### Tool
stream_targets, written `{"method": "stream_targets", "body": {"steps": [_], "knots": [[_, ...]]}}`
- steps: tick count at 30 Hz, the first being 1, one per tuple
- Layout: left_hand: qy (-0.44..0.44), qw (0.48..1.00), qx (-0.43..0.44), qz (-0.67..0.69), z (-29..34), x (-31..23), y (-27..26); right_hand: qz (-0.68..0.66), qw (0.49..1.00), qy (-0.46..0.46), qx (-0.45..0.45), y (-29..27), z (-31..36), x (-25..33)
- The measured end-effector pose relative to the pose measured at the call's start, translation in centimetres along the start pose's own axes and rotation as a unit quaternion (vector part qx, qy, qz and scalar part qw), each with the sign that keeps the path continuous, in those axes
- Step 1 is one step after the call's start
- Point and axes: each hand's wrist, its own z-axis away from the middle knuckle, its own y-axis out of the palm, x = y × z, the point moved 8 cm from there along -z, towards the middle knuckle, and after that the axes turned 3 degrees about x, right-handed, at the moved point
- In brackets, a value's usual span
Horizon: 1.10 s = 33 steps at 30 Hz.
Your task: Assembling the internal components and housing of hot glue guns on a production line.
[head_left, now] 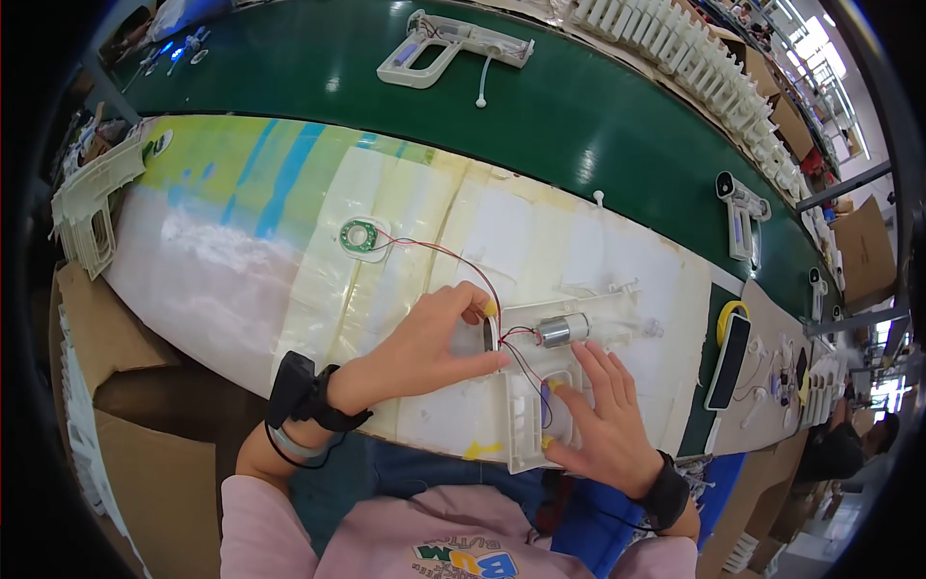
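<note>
Taped worktable beside green conveyor

Three white gun-shaped shells, one silver motor, one round green circuit board

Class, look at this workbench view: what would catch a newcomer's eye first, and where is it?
First, the two hands at lower centre: the left hand pinches the end of a white plastic gun-shaped shell, while the right hand presses flat on its grip. A small silver motor sits in the shell, with thin red wires running up-left to a round green circuit board. Behind, a dark green conveyor belt carries another white shell.
</note>
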Motion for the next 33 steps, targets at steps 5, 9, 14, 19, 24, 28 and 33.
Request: {"method": "stream_targets", "body": {"steps": [5, 9, 14, 19, 24, 28, 33], "knots": [[-0.016, 1.000, 0.009, 0.010, 0.0, 0.2, 0.1, -0.014, 1.000, -0.006, -0.002, 0.7, -0.5, -1.2], [-0.025, 0.999, 0.009, 0.026, 0.2, 0.1, 0.0, -0.087, 0.995, 0.014, -0.044, -1.9, -0.5, -1.7], [-0.014, 1.000, 0.009, 0.006, 0.1, -0.1, 0.0, -0.049, 0.998, -0.028, -0.006, -1.3, -1.5, 0.5], [-0.008, 0.998, -0.067, 0.017, 0.8, 0.0, -0.6, -0.024, 0.999, -0.037, 0.017, -1.7, -1.5, 0.6], [0.113, 0.971, -0.173, -0.121, 3.5, -2.4, -0.4, 0.005, 0.997, -0.072, 0.011, -0.9, -1.3, 0.8], [0.126, 0.978, -0.132, -0.102, 5.4, -3.3, 1.9, -0.011, 0.998, -0.064, -0.010, -0.8, -0.9, 1.7], [0.085, 0.980, -0.136, -0.121, 4.9, -3.0, 2.4, 0.020, 0.996, -0.090, -0.016, -0.2, -0.6, 1.7]]}}
